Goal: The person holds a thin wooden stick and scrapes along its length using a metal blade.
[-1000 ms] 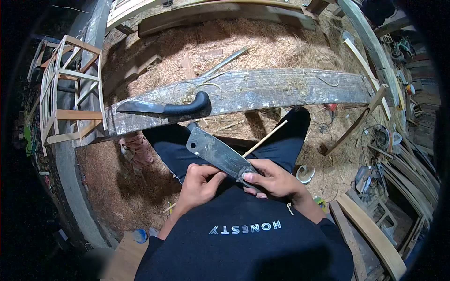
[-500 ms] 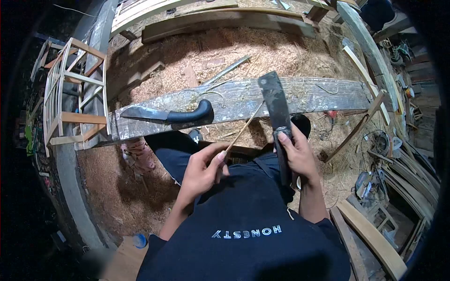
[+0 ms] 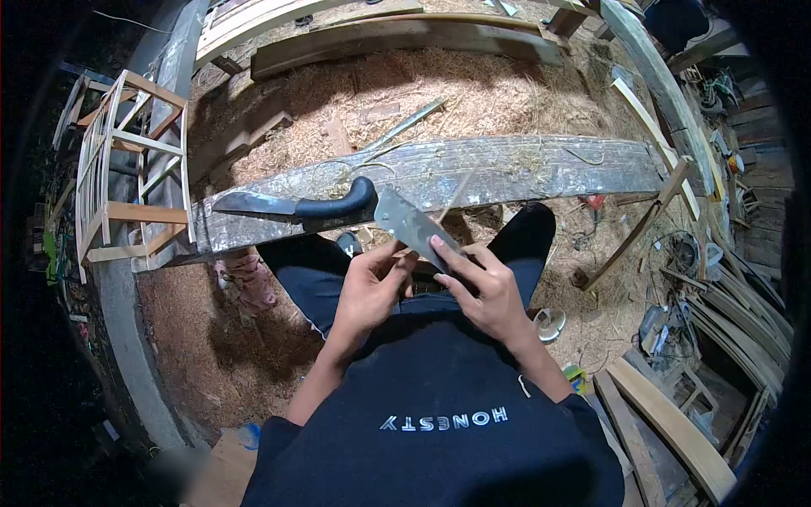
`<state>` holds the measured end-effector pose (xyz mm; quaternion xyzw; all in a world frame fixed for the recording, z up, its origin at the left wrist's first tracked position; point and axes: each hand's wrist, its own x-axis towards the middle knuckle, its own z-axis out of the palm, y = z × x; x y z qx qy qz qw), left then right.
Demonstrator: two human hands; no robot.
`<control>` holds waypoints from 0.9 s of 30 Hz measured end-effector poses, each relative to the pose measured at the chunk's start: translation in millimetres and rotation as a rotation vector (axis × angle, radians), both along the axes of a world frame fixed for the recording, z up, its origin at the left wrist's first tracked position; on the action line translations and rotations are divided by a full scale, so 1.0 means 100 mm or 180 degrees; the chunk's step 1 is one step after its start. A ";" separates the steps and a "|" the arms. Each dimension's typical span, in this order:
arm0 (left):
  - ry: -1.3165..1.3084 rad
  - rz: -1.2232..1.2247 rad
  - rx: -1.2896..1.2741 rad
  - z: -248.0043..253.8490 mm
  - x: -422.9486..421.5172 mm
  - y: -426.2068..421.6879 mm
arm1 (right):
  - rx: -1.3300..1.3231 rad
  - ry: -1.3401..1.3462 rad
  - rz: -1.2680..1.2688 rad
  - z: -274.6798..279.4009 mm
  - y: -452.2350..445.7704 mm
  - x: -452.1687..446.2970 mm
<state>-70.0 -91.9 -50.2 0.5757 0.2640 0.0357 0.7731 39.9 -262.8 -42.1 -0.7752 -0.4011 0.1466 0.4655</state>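
Observation:
Above my lap, my right hand [image 3: 481, 287] is closed on a broad dark cleaver [image 3: 414, 226], whose blade slants up to the left toward the plank. My left hand [image 3: 372, 286] is pinched close beside the blade's lower edge, on a thin wooden stick [image 3: 458, 196] that passes by the blade and looks blurred at its upper end. The part of the stick at my fingers is mostly hidden. Just beyond the cleaver, a curved knife with a black handle [image 3: 338, 203] lies on the worn plank [image 3: 583, 173], its blade toward the left.
At the left stands a slatted wooden frame [image 3: 148, 213]. Wood shavings [image 3: 253, 372] cover the floor. A propped wooden strip [image 3: 634, 232] leans at the plank's right end. Curved boards [image 3: 676, 422] and bent strips [image 3: 743, 329] lie at the right.
The cleaver has swung from upright to slanting left, and my right hand has moved left with it toward my left hand. The stick has tilted more upright beside the blade.

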 end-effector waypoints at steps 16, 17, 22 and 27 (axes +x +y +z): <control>-0.0119 0.0128 -0.0036 0.04 -0.06 -0.03 | 0.0041 -0.0986 -0.0305 0.11 0.05 -0.06; -0.0127 0.0130 -0.0034 0.08 -0.05 -0.04 | 0.0001 -0.1074 -0.0352 0.12 0.05 -0.07; -0.0073 0.0157 0.0005 0.17 -0.04 -0.06 | -0.0031 -0.1130 -0.0396 0.07 0.07 -0.03; 0.0218 -0.0034 -0.0172 0.20 -0.12 -0.11 | -0.0070 -0.1174 -0.1155 0.10 -0.04 0.34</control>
